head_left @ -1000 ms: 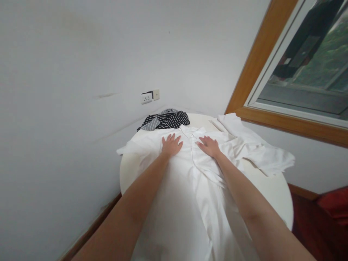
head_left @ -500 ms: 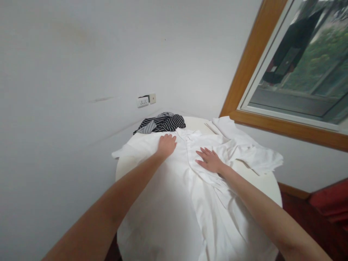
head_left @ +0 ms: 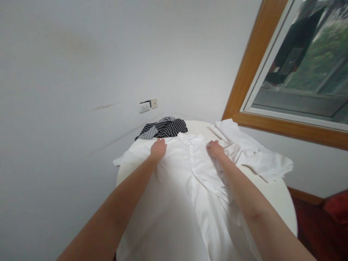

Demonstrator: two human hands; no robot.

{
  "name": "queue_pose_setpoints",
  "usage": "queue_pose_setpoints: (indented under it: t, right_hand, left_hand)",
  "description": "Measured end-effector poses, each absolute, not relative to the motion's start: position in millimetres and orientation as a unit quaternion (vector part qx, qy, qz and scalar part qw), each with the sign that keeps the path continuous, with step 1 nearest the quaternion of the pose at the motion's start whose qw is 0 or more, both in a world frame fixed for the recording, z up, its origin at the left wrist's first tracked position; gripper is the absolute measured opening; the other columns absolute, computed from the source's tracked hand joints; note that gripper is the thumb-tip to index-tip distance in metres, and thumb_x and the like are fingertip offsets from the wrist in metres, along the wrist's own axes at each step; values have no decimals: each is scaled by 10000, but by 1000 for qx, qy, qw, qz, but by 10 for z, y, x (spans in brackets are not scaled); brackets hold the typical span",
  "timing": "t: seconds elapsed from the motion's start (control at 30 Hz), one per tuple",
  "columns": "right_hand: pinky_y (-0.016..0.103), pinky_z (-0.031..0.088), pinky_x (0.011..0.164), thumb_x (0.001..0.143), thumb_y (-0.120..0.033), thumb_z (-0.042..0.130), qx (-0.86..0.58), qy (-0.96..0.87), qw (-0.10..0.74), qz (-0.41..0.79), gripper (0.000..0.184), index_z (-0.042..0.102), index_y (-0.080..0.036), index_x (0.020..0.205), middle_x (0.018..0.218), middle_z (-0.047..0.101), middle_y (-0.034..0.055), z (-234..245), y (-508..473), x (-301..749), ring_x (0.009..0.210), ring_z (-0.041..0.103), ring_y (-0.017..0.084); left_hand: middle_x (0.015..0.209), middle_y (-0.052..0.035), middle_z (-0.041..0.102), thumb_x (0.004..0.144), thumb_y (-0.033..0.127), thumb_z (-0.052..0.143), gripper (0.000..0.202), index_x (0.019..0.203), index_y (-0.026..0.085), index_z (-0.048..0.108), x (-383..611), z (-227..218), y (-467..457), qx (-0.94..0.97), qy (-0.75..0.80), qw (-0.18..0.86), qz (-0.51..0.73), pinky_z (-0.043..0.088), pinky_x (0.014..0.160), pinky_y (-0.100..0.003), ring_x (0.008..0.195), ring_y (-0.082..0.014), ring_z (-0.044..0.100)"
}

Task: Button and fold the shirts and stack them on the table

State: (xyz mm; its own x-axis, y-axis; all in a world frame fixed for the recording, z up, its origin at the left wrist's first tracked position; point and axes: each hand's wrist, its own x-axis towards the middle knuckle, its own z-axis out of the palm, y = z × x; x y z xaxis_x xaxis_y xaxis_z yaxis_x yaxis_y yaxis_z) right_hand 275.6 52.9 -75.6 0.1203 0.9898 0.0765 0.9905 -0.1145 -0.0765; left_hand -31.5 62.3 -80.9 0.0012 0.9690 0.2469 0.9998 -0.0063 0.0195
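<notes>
A white shirt (head_left: 174, 181) lies spread with its collar at the far side and its button front running down the middle. My left hand (head_left: 158, 148) is closed on the shirt near the shoulder left of the collar. To the right of the collar, my right hand (head_left: 215, 148) pinches the shirt's other shoulder, fingers curled together. The fingertips of both hands are partly hidden. One short sleeve reaches out to the left, past the table edge.
Under the shirt is a round white table (head_left: 282, 195). A black-and-white striped garment (head_left: 165, 128) lies bunched at its far edge. More white cloth (head_left: 252, 152) is at the right. Behind stand a wall with a socket (head_left: 144, 107) and a wood-framed window (head_left: 272, 122).
My right hand has moved right and away from me, going from spread flat to closed on the shirt. My left hand has shifted slightly left. The shirt's upper part is spread wider.
</notes>
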Motion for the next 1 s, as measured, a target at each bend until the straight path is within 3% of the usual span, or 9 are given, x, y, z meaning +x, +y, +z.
queue_pose_setpoints:
  t: [0.2, 0.4, 0.53, 0.63, 0.73, 0.83, 1.0]
  right_hand:
    - [335, 464, 769, 965, -265, 330, -737, -669, 82, -51, 284, 501, -176, 1173, 1133, 544, 139, -680, 423, 2638, 956, 626, 241]
    - [328, 415, 797, 929, -191, 339, -715, -639, 261, -113, 239, 501, -150, 1101, 1066, 558, 135, -172, 531, 2672, 956, 562, 240]
    - [324, 392, 788, 929, -249, 348, -660, -626, 381, -167, 178, 499, -170, 982, 949, 558, 105, 156, 614, 2719, 913, 514, 231]
    - [329, 383, 788, 927, -266, 348, -634, -620, 426, -181, 167, 492, -185, 942, 918, 551, 94, 264, 735, 2715, 892, 492, 230]
    - [341, 380, 810, 918, -255, 351, -642, -611, 435, -161, 176, 504, -177, 953, 931, 556, 106, 232, 937, 2683, 907, 486, 236]
    - [349, 376, 867, 900, -190, 329, -667, -624, 393, -106, 241, 509, -139, 1052, 1017, 562, 137, 83, 1102, 2645, 975, 489, 240]
    - [298, 334, 990, 851, -136, 407, -639, -714, 287, -21, 422, 447, -78, 1267, 1263, 503, 173, -225, 1005, 2568, 1150, 463, 216]
  left_hand:
    - [1125, -226, 583, 912, 132, 254, 379, 1155, 53, 533, -225, -640, 551, -707, -701, 48, -79, 509, 766, -369, 957, -288, 643]
    - [1131, -236, 595, 952, 200, 245, 373, 1164, 27, 498, -261, 23, 599, -690, -696, 72, -182, 486, 874, -368, 1054, -280, 607]
    - [983, -157, 647, 970, 288, 310, 306, 1101, 86, 500, -303, 458, 612, -659, -696, 40, -283, 510, 824, -339, 895, -226, 647]
    - [1016, -148, 624, 988, 296, 293, 293, 1085, 99, 487, -280, 615, 663, -634, -682, 58, -360, 509, 818, -350, 866, -206, 638]
    - [1110, -169, 572, 1001, 281, 267, 302, 1121, 78, 454, -218, 578, 815, -614, -674, 83, -402, 488, 850, -363, 949, -214, 611]
    - [1163, -162, 536, 985, 260, 310, 255, 1134, 102, 446, -151, 374, 953, -614, -679, 76, -395, 481, 862, -337, 989, -212, 596]
    - [1188, -148, 508, 895, 233, 470, 266, 1144, 140, 477, -44, -97, 862, -704, -654, 41, -275, 485, 840, -349, 963, -231, 603]
